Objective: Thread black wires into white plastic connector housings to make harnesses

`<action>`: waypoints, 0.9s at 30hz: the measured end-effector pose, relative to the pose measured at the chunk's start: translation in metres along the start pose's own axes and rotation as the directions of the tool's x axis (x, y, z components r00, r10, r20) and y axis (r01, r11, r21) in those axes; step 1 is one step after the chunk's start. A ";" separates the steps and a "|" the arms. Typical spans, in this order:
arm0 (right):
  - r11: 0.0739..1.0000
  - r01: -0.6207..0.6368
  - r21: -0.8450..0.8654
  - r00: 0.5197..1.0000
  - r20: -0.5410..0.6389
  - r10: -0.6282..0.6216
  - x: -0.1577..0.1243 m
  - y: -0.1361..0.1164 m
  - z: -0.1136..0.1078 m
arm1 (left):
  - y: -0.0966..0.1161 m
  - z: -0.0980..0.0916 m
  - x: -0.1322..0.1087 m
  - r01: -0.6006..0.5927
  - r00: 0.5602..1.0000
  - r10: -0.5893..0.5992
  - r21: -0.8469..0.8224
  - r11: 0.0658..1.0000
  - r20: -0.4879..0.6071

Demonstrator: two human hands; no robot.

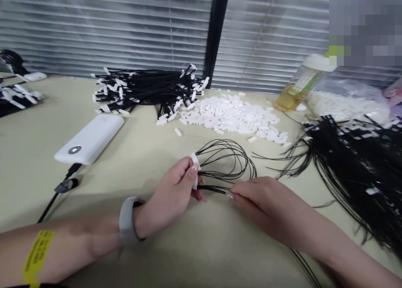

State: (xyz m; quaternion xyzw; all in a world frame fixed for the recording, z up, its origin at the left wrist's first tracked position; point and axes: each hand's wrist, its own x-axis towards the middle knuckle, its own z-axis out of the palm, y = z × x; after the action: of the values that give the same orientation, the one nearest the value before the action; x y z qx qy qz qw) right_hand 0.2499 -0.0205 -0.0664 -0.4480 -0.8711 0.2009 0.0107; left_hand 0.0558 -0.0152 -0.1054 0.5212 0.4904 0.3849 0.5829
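Pinching a small white clip (195,160) with the left hand (176,187), thumb and first finger shut tight on it, other fingers curled in. Pinching the thin black strings (226,164) with the right hand (260,200), fingertips pressed together on the ends, just beside the left hand. Holding both low over the desk (141,162), near its middle and a bit closer to the near edge.

Plenty of bare desk along the near edge, under and around both arms. More bare room on the left, between the left hand and a white power bank (89,138), with a black cable (59,191) running toward the near-left corner. Much less room on the right: a big heap of loose cords (354,162) spread out to the right edge, close to the right arm. Past the hands, toward the far edge, a pile of little white pieces (232,116), and beside it a bundle of cords with white ends (147,89). At the far-right corner, a bottle (298,86) and a clear bag (345,99).

Standing almost upright, long side up and down, top tipped a little left: the clip. Running left to right between the two hands: the string ends. Bulging out from there in a flat round loop, pointing toward the white pieces and the far-right corner.
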 end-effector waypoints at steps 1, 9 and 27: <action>1.000 0.009 0.025 1.000 0.003 -0.009 0.000 -0.001 0.000 | 0.000 0.000 0.000 -0.004 1.000 0.004 0.002 1.000 0.006; 0.988 -0.007 0.152 0.999 0.041 0.001 0.005 -0.004 0.005 | 0.003 0.001 -0.002 0.003 1.000 -0.004 0.064 0.998 0.024; 0.976 -0.044 0.215 0.998 0.050 0.034 0.006 -0.005 0.006 | 0.002 0.000 -0.002 -0.025 0.998 0.019 0.089 0.996 0.067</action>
State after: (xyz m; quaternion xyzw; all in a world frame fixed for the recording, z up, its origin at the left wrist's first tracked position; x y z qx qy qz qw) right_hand 0.2413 -0.0203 -0.0714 -0.4565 -0.8351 0.3049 0.0354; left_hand 0.0559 -0.0172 -0.1027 0.5647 0.4820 0.3514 0.5704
